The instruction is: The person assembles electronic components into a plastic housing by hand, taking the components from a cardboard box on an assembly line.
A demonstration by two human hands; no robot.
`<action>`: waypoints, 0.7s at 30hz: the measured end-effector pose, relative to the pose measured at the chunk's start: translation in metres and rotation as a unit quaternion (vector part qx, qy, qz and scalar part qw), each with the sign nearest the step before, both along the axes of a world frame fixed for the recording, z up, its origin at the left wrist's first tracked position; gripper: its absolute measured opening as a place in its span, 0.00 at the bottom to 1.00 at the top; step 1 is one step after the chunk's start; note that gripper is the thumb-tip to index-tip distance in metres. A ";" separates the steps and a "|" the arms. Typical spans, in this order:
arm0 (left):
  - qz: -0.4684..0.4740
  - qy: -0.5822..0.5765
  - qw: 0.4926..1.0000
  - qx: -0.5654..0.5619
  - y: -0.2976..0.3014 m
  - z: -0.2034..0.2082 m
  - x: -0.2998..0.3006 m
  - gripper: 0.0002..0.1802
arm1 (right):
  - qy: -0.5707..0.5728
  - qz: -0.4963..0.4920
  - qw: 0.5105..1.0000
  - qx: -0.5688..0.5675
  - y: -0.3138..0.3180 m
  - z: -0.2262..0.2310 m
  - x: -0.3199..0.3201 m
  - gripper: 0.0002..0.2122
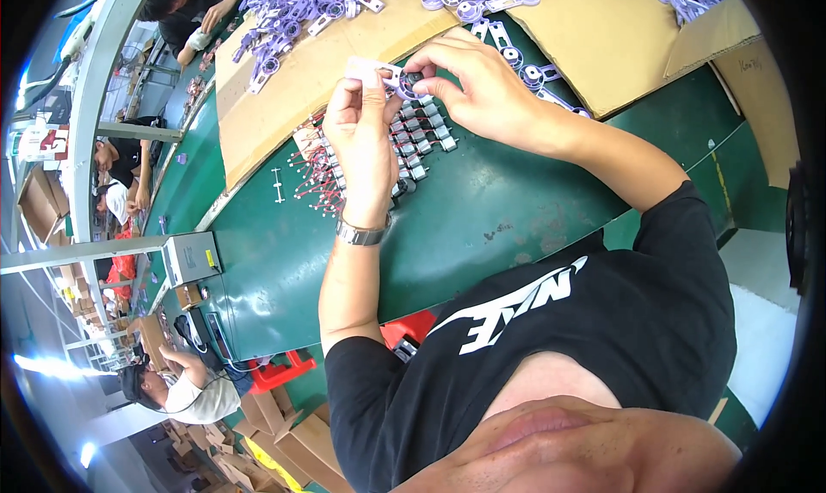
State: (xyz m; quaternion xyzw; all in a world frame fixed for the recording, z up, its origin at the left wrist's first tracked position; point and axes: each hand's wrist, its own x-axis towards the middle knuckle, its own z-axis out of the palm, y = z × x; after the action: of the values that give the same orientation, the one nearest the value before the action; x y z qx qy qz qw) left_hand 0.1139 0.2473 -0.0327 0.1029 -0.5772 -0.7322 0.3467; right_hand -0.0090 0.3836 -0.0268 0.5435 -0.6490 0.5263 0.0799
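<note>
Over the far side of the green table, my left hand (363,136) is closed on a purple-and-white plastic housing (391,74) with a ring-shaped end. The fingers of my right hand (482,89) pinch a small dark round piece (414,78) at that ring. Whether the piece sits inside the ring or only against it, I cannot tell. Just below both hands lie rows of small grey motors (417,140) with red wires (314,183), partly hidden by my left hand and wrist. Several more purple housings (514,57) lie beyond my right hand.
Cardboard sheets (594,37) bear heaps of purple housings (297,20) along the far side. A small white plastic piece (277,186) lies left of the wires. A grey metal box (192,259) stands at the table's left edge. Other people (194,390) sit at benches on the left.
</note>
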 end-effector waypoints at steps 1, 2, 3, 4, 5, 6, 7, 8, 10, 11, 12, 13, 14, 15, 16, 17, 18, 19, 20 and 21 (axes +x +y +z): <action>0.001 -0.001 1.000 0.002 0.000 0.000 0.000 0.05 | -0.001 0.001 1.000 0.002 -0.001 -0.002 0.000 0.08; 0.007 -0.006 1.000 -0.005 0.000 0.001 0.001 0.05 | -0.019 0.006 1.000 -0.009 -0.002 -0.005 0.000 0.08; 0.013 -0.011 1.000 -0.011 0.000 0.000 0.002 0.05 | -0.038 0.011 0.999 -0.019 -0.003 -0.008 0.000 0.08; 0.013 -0.012 1.000 -0.009 0.001 -0.002 0.001 0.05 | -0.039 0.011 0.999 -0.017 -0.004 -0.011 0.001 0.08; 0.018 -0.008 1.000 -0.014 0.001 -0.005 0.000 0.05 | -0.041 0.002 0.999 -0.018 -0.006 -0.014 0.001 0.07; 0.022 -0.004 1.000 -0.019 0.002 -0.007 -0.001 0.04 | -0.043 -0.007 0.999 -0.019 -0.008 -0.017 0.001 0.07; 0.027 0.001 1.000 -0.009 0.004 -0.006 -0.002 0.07 | -0.029 -0.005 0.999 -0.040 -0.009 -0.022 -0.001 0.08; 0.032 0.006 0.999 0.001 0.004 -0.005 -0.004 0.09 | -0.067 0.018 0.997 -0.023 -0.011 -0.022 -0.004 0.08; 0.008 0.034 0.999 0.017 -0.002 -0.007 -0.005 0.08 | -0.161 0.073 0.983 0.056 -0.007 -0.012 -0.008 0.14; -0.001 0.052 0.998 0.024 -0.003 -0.006 -0.005 0.08 | -0.224 0.117 0.965 0.069 -0.008 -0.013 -0.014 0.16; -0.005 0.043 0.999 0.024 -0.002 -0.004 -0.004 0.08 | -0.285 0.161 0.941 0.081 -0.010 -0.013 -0.019 0.18; -0.006 0.041 0.999 0.026 -0.002 -0.004 -0.004 0.08 | -0.312 0.172 0.930 0.094 -0.008 -0.007 -0.021 0.21; -0.011 0.043 0.999 0.017 -0.001 -0.005 -0.005 0.08 | -0.314 0.170 0.929 0.095 -0.006 -0.003 -0.023 0.21; -0.015 0.045 0.999 0.009 -0.001 -0.005 -0.005 0.08 | -0.347 0.203 0.908 0.119 -0.005 0.000 -0.026 0.22; -0.015 0.044 0.999 0.010 -0.001 -0.005 -0.005 0.08 | -0.378 0.236 0.884 0.143 -0.004 0.003 -0.029 0.22; -0.019 0.036 0.999 -0.012 -0.001 -0.004 -0.004 0.09 | -0.406 0.266 0.861 0.155 -0.001 0.007 -0.030 0.22; -0.023 0.028 0.999 -0.034 -0.001 -0.003 -0.004 0.10 | -0.406 0.266 0.860 0.155 -0.001 0.006 -0.032 0.22; -0.037 0.006 0.997 -0.073 -0.003 0.000 -0.004 0.10 | -0.409 0.281 0.856 0.143 -0.001 0.003 -0.038 0.21; -0.050 -0.015 0.992 -0.112 -0.007 0.004 -0.003 0.11 | -0.412 0.295 0.852 0.131 -0.001 0.000 -0.044 0.21; -0.065 -0.009 0.990 -0.123 -0.012 0.005 -0.003 0.11 | -0.444 0.310 0.832 0.120 -0.001 0.000 -0.049 0.20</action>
State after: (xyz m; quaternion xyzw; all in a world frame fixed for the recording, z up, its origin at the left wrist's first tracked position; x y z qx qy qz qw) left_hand 0.1110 0.2352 -0.0275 0.0283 -0.6713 -0.6756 0.3035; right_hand -0.0576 0.3822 -0.0270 0.4294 -0.4707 0.6258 -0.4499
